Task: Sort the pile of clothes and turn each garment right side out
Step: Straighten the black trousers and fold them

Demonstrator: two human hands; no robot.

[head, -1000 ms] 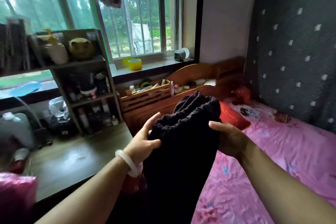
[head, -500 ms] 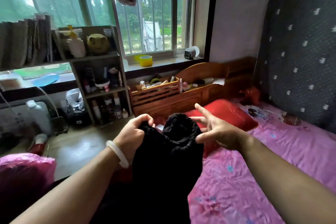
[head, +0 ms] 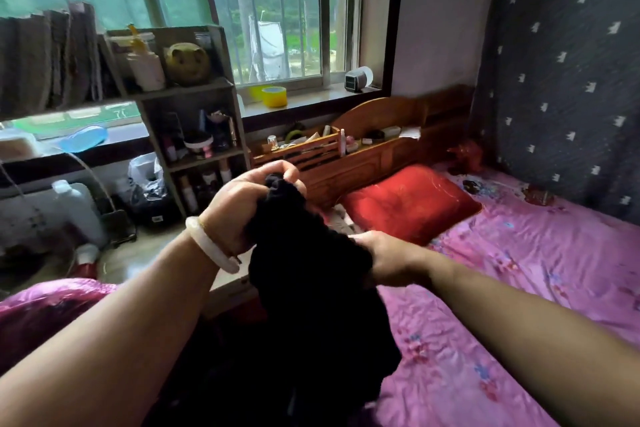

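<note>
I look down on a bed (head: 519,270) spread with a pink flowered sheet, with a red pillow (head: 408,204) lying by the wooden headboard (head: 381,114). Behind runs a barred window (head: 287,10) with a yellow tape roll (head: 274,96) on its sill. A cluttered shelf unit (head: 194,97) stands to the left, and dark patterned cloth (head: 561,80) covers the right wall.

The black garment (head: 311,288) hangs over the bed's near edge, between both hands. The left hand (head: 239,208), with a pale bracelet (head: 211,250) at the wrist, curls its fingers tight round the garment's bunched top end. The right hand (head: 388,260), lower, clutches the fabric's side, its fingertips hidden in the cloth.
</note>
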